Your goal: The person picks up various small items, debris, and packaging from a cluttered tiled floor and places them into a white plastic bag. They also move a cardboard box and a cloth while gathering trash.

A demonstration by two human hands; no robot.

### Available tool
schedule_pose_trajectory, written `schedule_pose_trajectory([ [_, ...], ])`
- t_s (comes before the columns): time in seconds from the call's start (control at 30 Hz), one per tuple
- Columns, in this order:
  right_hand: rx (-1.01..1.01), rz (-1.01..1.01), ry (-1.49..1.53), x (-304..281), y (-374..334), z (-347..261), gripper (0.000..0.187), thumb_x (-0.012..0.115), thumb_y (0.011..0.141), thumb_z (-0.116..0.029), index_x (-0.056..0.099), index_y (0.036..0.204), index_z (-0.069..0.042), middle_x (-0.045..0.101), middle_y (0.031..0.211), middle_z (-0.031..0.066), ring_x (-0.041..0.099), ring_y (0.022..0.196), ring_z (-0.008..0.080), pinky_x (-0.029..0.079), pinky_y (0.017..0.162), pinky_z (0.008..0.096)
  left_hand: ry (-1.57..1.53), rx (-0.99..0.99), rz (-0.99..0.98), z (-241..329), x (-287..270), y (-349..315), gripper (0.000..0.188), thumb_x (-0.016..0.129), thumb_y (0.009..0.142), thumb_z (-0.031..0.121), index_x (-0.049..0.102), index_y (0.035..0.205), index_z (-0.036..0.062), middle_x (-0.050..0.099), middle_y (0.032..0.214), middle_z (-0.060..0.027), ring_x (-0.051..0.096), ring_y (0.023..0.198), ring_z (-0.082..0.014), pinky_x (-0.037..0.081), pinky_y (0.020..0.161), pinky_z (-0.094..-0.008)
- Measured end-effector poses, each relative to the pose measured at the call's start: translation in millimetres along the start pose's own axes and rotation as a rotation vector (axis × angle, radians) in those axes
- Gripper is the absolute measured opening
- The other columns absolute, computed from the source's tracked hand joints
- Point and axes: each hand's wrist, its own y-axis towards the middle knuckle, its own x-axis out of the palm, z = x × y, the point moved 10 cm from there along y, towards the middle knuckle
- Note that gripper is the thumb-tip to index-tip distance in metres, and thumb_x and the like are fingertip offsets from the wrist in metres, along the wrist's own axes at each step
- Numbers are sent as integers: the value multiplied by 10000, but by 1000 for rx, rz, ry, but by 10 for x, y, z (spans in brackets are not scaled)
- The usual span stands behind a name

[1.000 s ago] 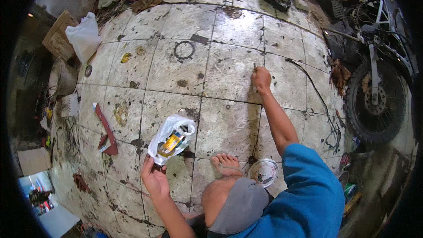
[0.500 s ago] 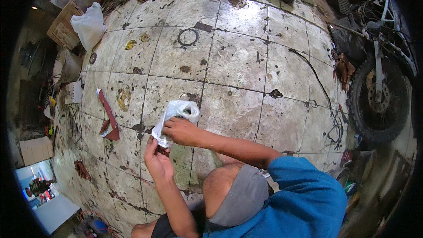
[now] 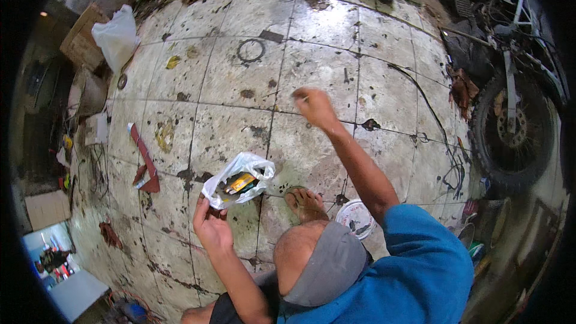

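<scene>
White plastic bag with its mouth gaping, pinched at the near-left edge by the left hand.

The left fingers are closed on the plastic; inside show a yellow item and darker pieces, and whether the bag's underside touches the tiled floor I cannot tell. The right hand is out over the tiles, apart from the bag, its fingers drawn in narrow but blurred, so I cannot tell whether they hold anything. Near it, to the right, lies a small dark tool; farther forward and left, a dark ring. A bare foot stands between the bag and a round white lid.
</scene>
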Motion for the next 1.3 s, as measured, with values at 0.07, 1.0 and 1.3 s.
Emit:
schedule_pose_trajectory([
  [0.07,192,253,-426,-488,259,816,261,651,869,-204,698,1001,16,683,923,248,675,928,417,547,840,483,13,-9,22,-12,-1,-4,295,599,937,149,622,1212,45,677,1113,-27,601,949,-118,428,689,-265],
  [1.0,1096,1873,391,-3593,-7213,2897,250,685,881,-274,642,785,-47,604,673,47,563,525,219,449,471,394,163,-112,-49,276,-425,775,330,645,953,163,594,1240,9,658,1163,-84,588,977,-201,432,728,-313],
  [1.3,1276,667,-343,-2001,-5718,2806,451,752,810,-319,676,1158,-42,715,1053,184,679,1027,332,522,916,419,158,-81,-71,261,-143,451,322,620,965,163,601,1223,-29,669,1153,-121,609,962,-223,478,720,-324],
])
